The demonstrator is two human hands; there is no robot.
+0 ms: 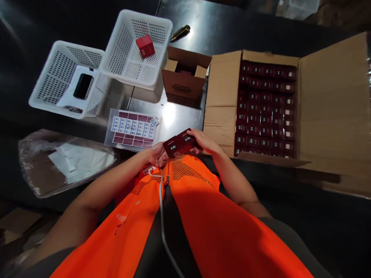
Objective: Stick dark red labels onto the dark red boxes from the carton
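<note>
Both hands on dark red glossy cartons (180,143), near tabletop's front edge.
My left hand (157,154) cups them from below, right hand (204,141) clamps the far end, so labels face up; big open cardboard box (223,100) w/ more sits just right.

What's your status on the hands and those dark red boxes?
Left hand and right hand both grip dark red boxes at the chest. Big carton of more boxes right. Nothing in the way.

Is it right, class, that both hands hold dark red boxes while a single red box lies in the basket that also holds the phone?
Not quite. The head view shows the red box in the other basket; the phone lies in the left basket. Both hands do hold the dark red boxes.
</note>
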